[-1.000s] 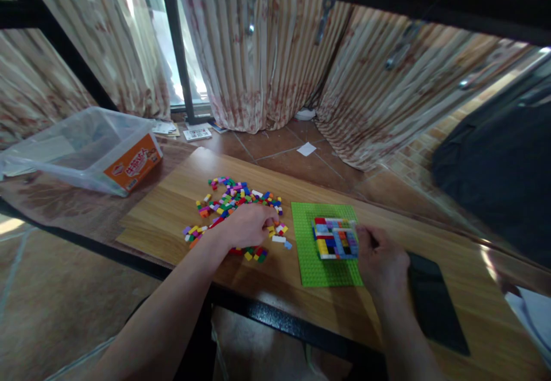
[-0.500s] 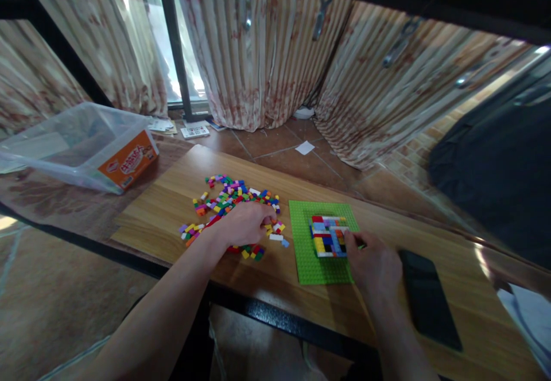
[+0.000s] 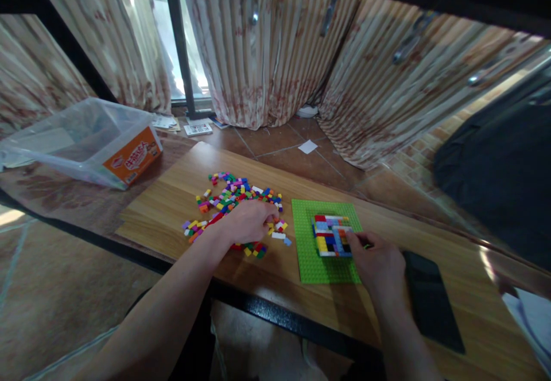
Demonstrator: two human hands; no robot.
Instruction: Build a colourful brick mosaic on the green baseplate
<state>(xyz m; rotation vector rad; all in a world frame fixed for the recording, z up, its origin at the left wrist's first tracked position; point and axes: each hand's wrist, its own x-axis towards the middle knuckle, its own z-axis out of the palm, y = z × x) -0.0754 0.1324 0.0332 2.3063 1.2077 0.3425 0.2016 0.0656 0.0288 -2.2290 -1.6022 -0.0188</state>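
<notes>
Rummaging, apparently, through loose bricks (image 3: 236,187), the left hand (image 3: 249,221) hides its grip; the right hand (image 3: 379,261) touches the brick structure (image 3: 330,242) on the green baseplate (image 3: 306,270), hold unclear. Picking one needs a fine pinch.

A green, studded baseplate (image 3: 305,266) is laid flat on the table (image 3: 167,206). A low, roughly rectangular structure (image 3: 331,236) of red, yellow, white and blue bricks is set on it, bordered by bare studs. Loose multicoloured bricks (image 3: 235,189) are scattered unevenly to its left.
</notes>
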